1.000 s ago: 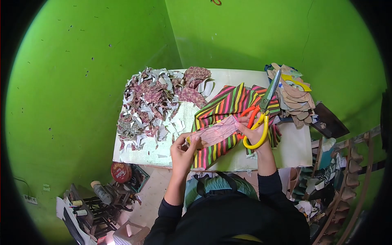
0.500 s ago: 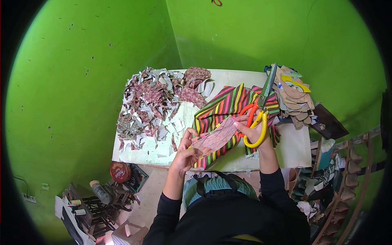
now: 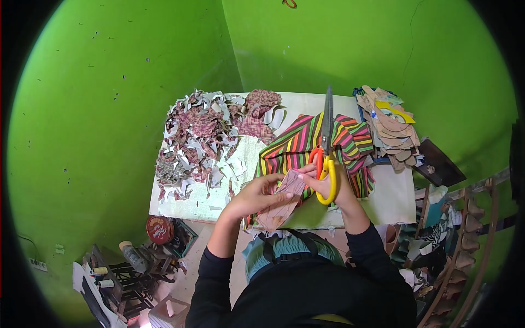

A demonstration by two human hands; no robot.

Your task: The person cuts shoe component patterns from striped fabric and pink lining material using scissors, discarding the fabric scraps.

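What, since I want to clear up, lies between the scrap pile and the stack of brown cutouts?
The head view shows plaid pieces and pale strips, then striped fabric with scissors over it.

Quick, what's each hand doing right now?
Left hand: closed on the pink marked piece.
Right hand: holding the scissors by the handles, fingertips also on the pink piece.

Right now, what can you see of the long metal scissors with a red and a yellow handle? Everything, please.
The long metal scissors have dark grey blades meeting at a pivot, one orange-red handle and one yellow loop handle. The blades look shut or nearly so, pointing away from the person, over the multicoloured striped cloth. The right hand carries them at the handles; whether they touch the cloth, I cannot tell.
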